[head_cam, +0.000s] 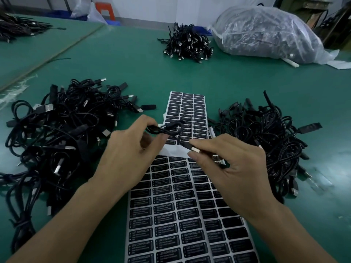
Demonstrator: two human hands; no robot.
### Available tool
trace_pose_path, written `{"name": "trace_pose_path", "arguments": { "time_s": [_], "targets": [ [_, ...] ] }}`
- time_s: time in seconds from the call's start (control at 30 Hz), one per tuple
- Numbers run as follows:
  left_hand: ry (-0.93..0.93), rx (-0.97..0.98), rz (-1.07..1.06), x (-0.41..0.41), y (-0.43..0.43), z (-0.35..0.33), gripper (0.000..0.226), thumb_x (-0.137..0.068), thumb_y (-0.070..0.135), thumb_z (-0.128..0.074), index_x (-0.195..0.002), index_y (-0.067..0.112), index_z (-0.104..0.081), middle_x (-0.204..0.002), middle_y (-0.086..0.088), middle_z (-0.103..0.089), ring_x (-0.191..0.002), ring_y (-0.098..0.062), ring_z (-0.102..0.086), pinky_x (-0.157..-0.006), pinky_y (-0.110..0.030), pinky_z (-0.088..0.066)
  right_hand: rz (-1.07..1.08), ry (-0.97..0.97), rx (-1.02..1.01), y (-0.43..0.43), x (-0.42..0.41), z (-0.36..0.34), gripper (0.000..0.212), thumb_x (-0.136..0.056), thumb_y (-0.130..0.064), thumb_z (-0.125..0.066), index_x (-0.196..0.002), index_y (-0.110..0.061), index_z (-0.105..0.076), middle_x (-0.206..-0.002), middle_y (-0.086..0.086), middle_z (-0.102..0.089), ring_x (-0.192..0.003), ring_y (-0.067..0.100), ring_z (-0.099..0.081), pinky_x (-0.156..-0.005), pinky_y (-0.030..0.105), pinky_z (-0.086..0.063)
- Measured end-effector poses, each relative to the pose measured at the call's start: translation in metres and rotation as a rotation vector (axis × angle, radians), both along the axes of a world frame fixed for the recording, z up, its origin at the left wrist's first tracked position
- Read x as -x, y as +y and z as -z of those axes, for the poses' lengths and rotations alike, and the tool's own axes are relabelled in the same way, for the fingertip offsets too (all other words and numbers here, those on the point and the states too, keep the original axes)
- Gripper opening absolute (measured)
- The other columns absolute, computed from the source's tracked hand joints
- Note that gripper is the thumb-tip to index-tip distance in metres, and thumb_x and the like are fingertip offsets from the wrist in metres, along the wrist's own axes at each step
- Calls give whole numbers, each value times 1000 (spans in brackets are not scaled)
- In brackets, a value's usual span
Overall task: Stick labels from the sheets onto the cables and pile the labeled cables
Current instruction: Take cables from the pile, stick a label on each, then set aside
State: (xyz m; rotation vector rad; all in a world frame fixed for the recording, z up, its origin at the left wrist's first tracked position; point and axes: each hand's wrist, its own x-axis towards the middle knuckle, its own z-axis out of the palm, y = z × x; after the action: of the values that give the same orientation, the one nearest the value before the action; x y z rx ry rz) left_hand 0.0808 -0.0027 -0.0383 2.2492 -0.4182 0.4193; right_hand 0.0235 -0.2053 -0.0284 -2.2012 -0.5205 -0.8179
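The near sheet lies flat on the table, at the front edge. Right behind it lies the far sheet, and their ends meet; I cannot tell which is on top. The left heap of cables sits just left of the near sheet, and the right heap just right of it. Well behind the near sheet, past the far sheet, is a small pile, with the bag behind and to the right. Far behind and left of it lies the corner pile. Above the near sheet's back end, the left hand and right hand hold one cable off the table.
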Motion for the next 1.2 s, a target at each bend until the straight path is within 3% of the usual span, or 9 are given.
{"name": "trace_pose_path", "arguments": {
  "time_s": [0.1, 0.23, 0.33, 0.47, 0.6, 0.73, 0.87, 0.97, 1.2],
  "targets": [
    [65, 289, 103, -1, -2, 1, 20, -88, 13, -53, -90, 31, -62, -84, 5, -72, -76, -18, -66, -69, -35, -54, -16, 22, 13, -2, 0, 1, 22, -89, -27, -70, -104, -12, -77, -87, -6, -73, -78, 9, -68, -68, 34, -57],
    [206, 724, 129, -5, 0, -4, 30, -84, 12, -44, -72, 26, -69, -98, -5, -75, -96, -27, -72, -82, -42, -59, -83, 40, 77, -4, 0, 1, 23, -90, -28, -68, -106, -15, -77, -88, -8, -72, -80, 6, -65, -71, 35, -56],
    [352, 978, 11, -9, 3, -9, 23, -95, 15, -64, -73, 19, -58, -90, -9, -75, -77, -25, -75, -63, -33, -61, -183, 54, 146, -4, 0, 1, 22, -90, -28, -69, -106, -17, -77, -89, -8, -73, -80, 6, -64, -74, 31, -53],
    [544, 1043, -27, -10, 2, -12, 31, -68, 23, -84, -84, 16, -57, -84, -4, -70, -63, -12, -70, -46, -18, -51, -257, 76, 224, -2, -1, 2, 21, -91, -28, -69, -109, -19, -77, -92, -12, -74, -84, 6, -63, -76, 34, -52],
    [591, 901, 16, -9, 5, -16, 45, -50, 49, -85, -80, 20, -70, -88, -7, -73, -54, -5, -53, -39, -15, -40, -260, 182, 268, -3, 0, 0, 23, -92, -36, -67, -109, -24, -76, -94, -15, -73, -89, 7, -61, -78, 38, -51],
    [506, 710, 42, -10, 8, -12, 38, -59, 61, -78, -82, 30, -78, -59, 8, -61, -44, -2, -37, -40, -13, -32, -86, 257, 251, -4, 2, -3, 52, -96, -68, -36, -103, -32, -74, -95, -26, -65, -94, -5, -53, -85, 29, -43],
    [401, 619, 60, -11, 7, -8, 22, -81, 50, -64, -83, 34, -79, -48, 15, -33, -42, -2, -29, -42, -8, -30, 289, 354, 396, -8, -1, -5, 51, -99, -62, -33, -123, -31, -66, -113, -15, -68, -109, 9, -50, -93, 32, -30],
    [338, 531, 62, -12, 7, -6, 24, -98, 32, -59, -81, 30, -76, -50, 10, -49, -45, -1, -37, -43, -10, -33, 409, 508, 531, -5, -2, -4, 66, -93, -64, -27, -145, -27, -46, -136, -9, -57, -127, 15, -38, -98, 31, -18],
    [103, 130, 95, 7, -11, 2, 29, -98, 53, -30, -86, 35, -49, -82, 11, -67, -66, -24, -63, -65, -51, -54, 494, 629, 612, 11, -4, 1, 74, -91, -73, -16, -151, -29, -25, -131, -8, -59, -127, 21, -29, -96, 40, -18]
  ]
}}
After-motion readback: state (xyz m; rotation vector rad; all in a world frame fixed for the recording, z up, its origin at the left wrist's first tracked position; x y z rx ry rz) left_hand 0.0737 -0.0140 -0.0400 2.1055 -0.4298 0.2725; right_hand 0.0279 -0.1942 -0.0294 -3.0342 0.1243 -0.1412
